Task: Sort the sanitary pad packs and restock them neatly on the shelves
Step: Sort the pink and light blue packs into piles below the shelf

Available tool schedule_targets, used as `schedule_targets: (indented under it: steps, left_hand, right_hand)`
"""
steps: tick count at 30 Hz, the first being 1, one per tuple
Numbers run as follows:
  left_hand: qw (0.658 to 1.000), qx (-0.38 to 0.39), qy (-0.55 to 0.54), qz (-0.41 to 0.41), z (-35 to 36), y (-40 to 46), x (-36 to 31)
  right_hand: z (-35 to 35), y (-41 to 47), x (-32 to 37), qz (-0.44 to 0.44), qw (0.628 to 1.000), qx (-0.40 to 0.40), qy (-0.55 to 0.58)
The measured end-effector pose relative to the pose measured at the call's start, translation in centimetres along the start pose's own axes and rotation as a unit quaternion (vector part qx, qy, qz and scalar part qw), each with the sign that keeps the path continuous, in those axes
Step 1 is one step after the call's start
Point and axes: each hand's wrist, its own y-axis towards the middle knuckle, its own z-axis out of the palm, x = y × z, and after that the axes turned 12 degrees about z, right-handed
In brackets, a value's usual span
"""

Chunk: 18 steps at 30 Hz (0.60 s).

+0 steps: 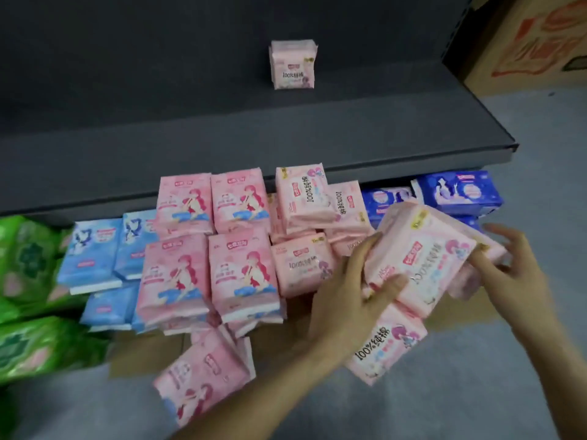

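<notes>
The pale pink pack point(422, 258) sits tilted between both hands, above the heap on the floor. The left hand point(352, 287) grips its near-left end, thumb laid across the printed face and fingers curled behind the edge. The right hand point(511, 274) meets the far-right end, forefinger and thumb pinching the corner while the other fingers spread loosely apart above it. A second pale pink pack point(386, 347) lies just below, partly hidden under the left hand, and whether that hand also carries it cannot be told.

The held pack covers part of the dark blue packs point(460, 192) behind it. The green packs point(28, 281) at the left are cut off by the frame edge and blurred. Print on most wrappers is too soft to read.

The dark shelf point(190, 131) runs across the top, its front lip overhanging the rear rows of the pink girl-print packs point(209, 236) and light blue packs point(104, 249). One upright pack point(293, 65) stands alone on the shelf, with bare board either side. A cardboard box point(533, 42) borders the shelf's right end.
</notes>
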Motion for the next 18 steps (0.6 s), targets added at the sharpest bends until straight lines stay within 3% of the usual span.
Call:
schedule_targets:
  steps: [4, 7, 10, 12, 14, 16, 18]
  left_hand:
    - [0.995, 0.011, 0.076, -0.069, -0.9, -3.7, 3.1]
    - [0.986, 0.015, 0.117, -0.115, -1.1, -6.1, 4.6]
    - [0.982, 0.015, 0.13, -0.139, -0.9, -8.3, 5.5]
    - [0.98, 0.02, 0.134, -0.148, -0.8, -9.3, 6.2]
    - [0.978, 0.023, 0.126, -0.165, -0.7, -10.1, 6.9]
    - [0.978, 0.017, 0.125, -0.167, -0.9, -10.3, 7.3]
    - [0.978, 0.012, 0.131, -0.162, -1.2, -10.2, 7.2]
  right_hand:
    - [0.4, 0.0, -2.5, 0.008, 0.999, 0.016, 0.039]
    - [1.4, 0.0, -3.7, 0.073, 0.98, 0.099, 0.153]
    - [4.2, -0.6, -4.1, 0.118, 0.964, 0.173, 0.165]
    - [6.5, -0.6, -4.8, 0.139, 0.959, 0.217, 0.117]
    - [8.1, -0.2, -5.4, 0.122, 0.966, 0.23, -0.003]
    - [8.4, 0.3, -6.1, 0.042, 0.97, 0.194, -0.143]
    - [7.6, -0.3, -6.4, -0.051, 0.972, 0.131, -0.191]
